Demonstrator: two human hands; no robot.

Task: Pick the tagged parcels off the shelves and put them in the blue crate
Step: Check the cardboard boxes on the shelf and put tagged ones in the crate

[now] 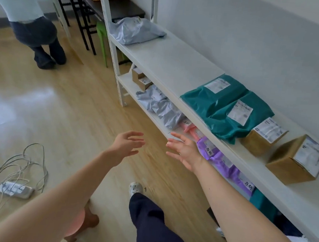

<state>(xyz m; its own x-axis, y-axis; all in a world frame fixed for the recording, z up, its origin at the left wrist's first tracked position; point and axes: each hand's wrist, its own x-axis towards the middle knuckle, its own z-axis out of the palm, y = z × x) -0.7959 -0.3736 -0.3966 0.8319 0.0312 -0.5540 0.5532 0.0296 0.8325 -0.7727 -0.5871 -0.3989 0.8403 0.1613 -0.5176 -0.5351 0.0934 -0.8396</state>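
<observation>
Parcels (222,108) on shelves (171,62), cables (20,164) on floor (70,104)

- We see glossy wood-look floor (70,98).
- We see matt white metal shelving (170,64).
- We see crinkled teal plastic mailers (213,104).
- We see matt brown cardboard boxes (285,165).

Small parcel storeroom: white metal shelving (170,64) with labelled mailers (226,109) and cartons (296,160).
</observation>
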